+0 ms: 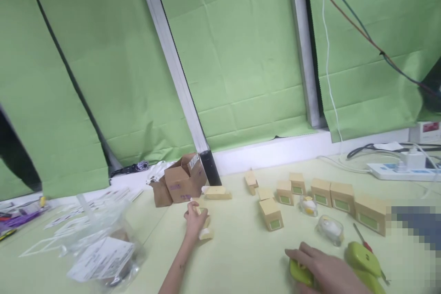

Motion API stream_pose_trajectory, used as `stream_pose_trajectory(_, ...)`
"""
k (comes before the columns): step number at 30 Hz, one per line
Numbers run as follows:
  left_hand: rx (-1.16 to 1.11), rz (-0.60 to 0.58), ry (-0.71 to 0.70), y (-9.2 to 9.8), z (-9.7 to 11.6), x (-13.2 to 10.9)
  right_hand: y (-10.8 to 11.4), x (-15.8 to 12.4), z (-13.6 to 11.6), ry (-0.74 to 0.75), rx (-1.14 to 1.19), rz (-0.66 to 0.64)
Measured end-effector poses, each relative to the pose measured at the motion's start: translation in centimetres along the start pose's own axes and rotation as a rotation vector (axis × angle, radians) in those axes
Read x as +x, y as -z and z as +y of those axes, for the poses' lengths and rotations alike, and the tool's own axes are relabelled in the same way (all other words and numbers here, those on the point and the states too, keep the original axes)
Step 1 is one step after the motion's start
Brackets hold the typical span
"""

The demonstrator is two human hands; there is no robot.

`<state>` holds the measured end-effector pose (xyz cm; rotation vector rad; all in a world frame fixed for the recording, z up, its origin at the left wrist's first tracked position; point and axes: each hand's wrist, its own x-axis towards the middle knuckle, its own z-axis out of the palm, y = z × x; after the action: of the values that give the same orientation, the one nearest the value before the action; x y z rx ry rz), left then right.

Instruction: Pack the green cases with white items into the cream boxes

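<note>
My left hand [195, 221] reaches to the middle of the table, its fingers closed round a small pale-yellow carton [206, 233] that lies on its side. Part of that carton is hidden behind my fingers. At the lower right, my right hand [325, 268] curls over a rounded lime-green plastic object [300, 274], whose kind I cannot make out. Beside it lies a similar lime-green object [362, 257]. A screwdriver [363, 238] with a red handle is just beyond. Two clear packs, a nearer one [330, 229] and a farther one [308, 205], hold white and yellow items.
Several small tan boxes with green labels [341, 196] stand at the right; another box [271, 213] is nearer the middle. A brown cardboard box [186, 178] stands by a black cylinder [210, 167]. Plastic bags and papers [103, 257] lie left; a power strip [403, 171] sits back right.
</note>
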<state>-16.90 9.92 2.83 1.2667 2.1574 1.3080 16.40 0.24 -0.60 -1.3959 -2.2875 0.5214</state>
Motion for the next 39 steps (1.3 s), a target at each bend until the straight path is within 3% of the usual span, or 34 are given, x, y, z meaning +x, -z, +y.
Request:
stream_pose_trajectory(3, -0.211, -0.139, -0.027, -0.3, 0.6, -4.8, 0.2, 0.1, 0.2, -0.02, 0.104, 0.086)
stream_pose_trajectory(4, -0.31, -0.234, -0.048, -0.6, 1.3, -6.7, 0.3, 0.3, 0.4, -0.05, 0.186, 0.125)
stream_pose_trajectory(6, -0.729, -0.657, -0.026, -1.5, 2.9, -10.4, 0.6, 0.6, 0.9, -0.126, 0.368, 0.199)
stream_pose_trajectory(8, -0.914, -0.884, 0.001, -2.6, 4.6, -13.6, 1.1, 1.0, 1.2, -0.193, 0.53, 0.275)
stream_pose_trajectory(13, -0.833, -1.188, -0.098, -5.4, 6.3, -17.3, 2.7, 1.4, 1.1, -0.265, 0.836, 0.432)
stream_pose_trajectory(19, -0.815, -1.24, -0.097, -7.1, 4.3, -17.4, 2.7, 0.9, 0.9, -0.282, 1.058, 0.272)
stream_pose_trajectory(22, -0.831, -1.235, -0.073, -7.2, 3.6, -17.3, 2.3, 0.9, 1.2, -0.288, 1.036, 0.206)
stream_pose_trajectory(29, -0.922, -1.153, 0.002, -7.0, 3.6, -17.7, 2.7, 1.1, 1.2, -0.271, 0.944, 0.153)
stream_pose_trajectory(35, -1.0, -1.235, 0.04, -6.7, 4.0, -18.1, 2.4, 1.0, 0.2, -0.278, 1.186, 0.271)
stream_pose_trajectory(39, -1.034, -1.227, 0.084, -6.9, 3.8, -18.3, 2.0, 1.1, -0.1, -0.263, 1.264, 0.215)
